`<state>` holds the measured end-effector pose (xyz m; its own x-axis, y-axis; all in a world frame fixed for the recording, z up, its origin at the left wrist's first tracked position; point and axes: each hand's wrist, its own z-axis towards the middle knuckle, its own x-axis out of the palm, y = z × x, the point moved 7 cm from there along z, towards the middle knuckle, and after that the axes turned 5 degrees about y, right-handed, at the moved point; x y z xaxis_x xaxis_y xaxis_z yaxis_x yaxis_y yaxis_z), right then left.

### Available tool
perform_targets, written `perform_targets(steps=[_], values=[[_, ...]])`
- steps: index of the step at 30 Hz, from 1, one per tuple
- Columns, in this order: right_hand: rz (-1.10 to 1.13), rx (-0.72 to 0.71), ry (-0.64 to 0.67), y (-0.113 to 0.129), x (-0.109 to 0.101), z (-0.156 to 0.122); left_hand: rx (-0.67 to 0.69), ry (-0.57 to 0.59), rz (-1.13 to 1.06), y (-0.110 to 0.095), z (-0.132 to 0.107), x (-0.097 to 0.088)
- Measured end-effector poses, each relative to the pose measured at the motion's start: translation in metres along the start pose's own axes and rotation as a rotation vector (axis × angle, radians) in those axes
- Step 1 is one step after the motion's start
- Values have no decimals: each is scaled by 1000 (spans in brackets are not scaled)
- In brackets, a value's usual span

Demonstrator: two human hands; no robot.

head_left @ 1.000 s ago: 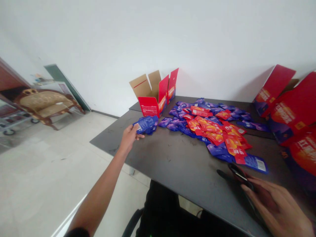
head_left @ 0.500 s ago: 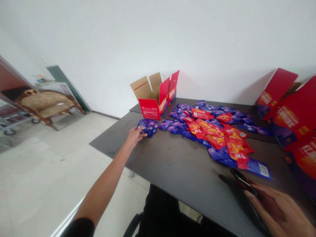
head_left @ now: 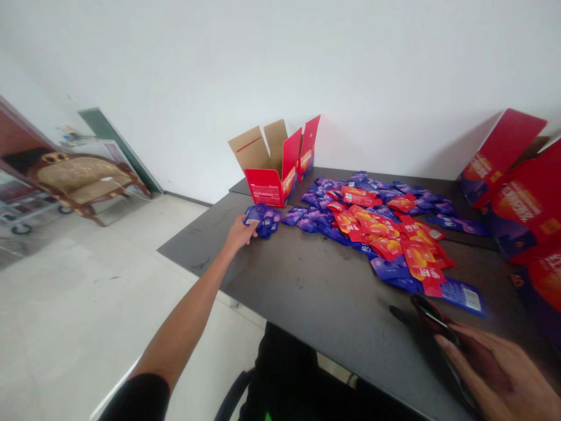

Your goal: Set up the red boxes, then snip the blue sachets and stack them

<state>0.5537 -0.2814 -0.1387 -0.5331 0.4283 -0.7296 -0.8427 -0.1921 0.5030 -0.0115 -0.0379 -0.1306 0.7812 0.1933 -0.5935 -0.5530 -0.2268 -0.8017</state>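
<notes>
On the left part of the dark table, my left hand (head_left: 241,232) is closed at the near left edge of a small fanned stack of purple sachets (head_left: 267,221), its thumb over the top one. The stack lies just before an open red carton (head_left: 266,190). At the lower right, my right hand (head_left: 504,374) is closed around a glossy dark object (head_left: 432,314) with a rounded end; its kind is unclear. Between the hands spreads a heap of purple sachets (head_left: 394,269) with orange-red sachets (head_left: 377,228) on top.
Another red carton (head_left: 308,153) stands behind the first, against the white wall. Large red and purple cartons (head_left: 521,204) stand on the table's right side. A carved sofa (head_left: 83,175) and a wheeled cart (head_left: 26,213) are on the floor at left.
The view has shifted slightly. My left thumb and fingers have drawn a little back at the stack's edge. My right hand keeps hold of the dark object.
</notes>
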Motion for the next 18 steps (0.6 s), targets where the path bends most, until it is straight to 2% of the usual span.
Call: perform_targets(steps=[5, 8, 10, 13, 16, 18], values=[[-10, 6, 20, 7, -3, 3, 21, 35, 196, -6, -11, -9], [13, -9, 14, 16, -6, 6, 93, -2, 310, -22, -26, -12], [26, 0, 17, 21, -8, 8, 186, -23, 376, -40, -44, -3], [36, 19, 21, 26, -9, 9, 377, 31, 452, -69, -85, 37], [44, 22, 20, 29, -9, 9, 582, 180, 515, -92, -135, 99], [51, 19, 16, 31, -9, 9, 691, 237, 541, -106, -157, 135]])
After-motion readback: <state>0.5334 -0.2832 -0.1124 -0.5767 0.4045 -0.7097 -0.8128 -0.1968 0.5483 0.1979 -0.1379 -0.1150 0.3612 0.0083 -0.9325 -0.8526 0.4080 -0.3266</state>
